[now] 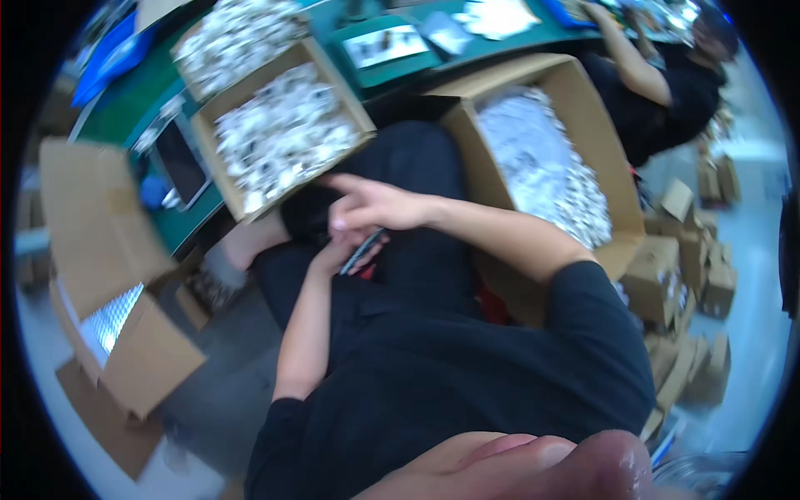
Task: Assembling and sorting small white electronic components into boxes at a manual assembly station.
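My left hand (354, 257) lies over my lap, its fingers closed round a dark, slim object (362, 250) with a pale edge. What kind of object it is stays too small to tell. Just above it is my right hand (379, 205), index finger stretched out to the left and thumb hanging down toward the left hand. Nothing shows in its fingers. Its fingertip comes close to the near edge of a shallow cardboard box (367, 129) full of small white and silvery pieces (283, 125).
Behind stands another box of similar pieces (242, 46). To my right, a large carton (596, 108) holds a pale plastic sheet (525, 146) and shiny pieces. A dark-screened device (179, 158) lies on the green table (108, 112). Left is an open carton (100, 208); far right sits another person (667, 92).
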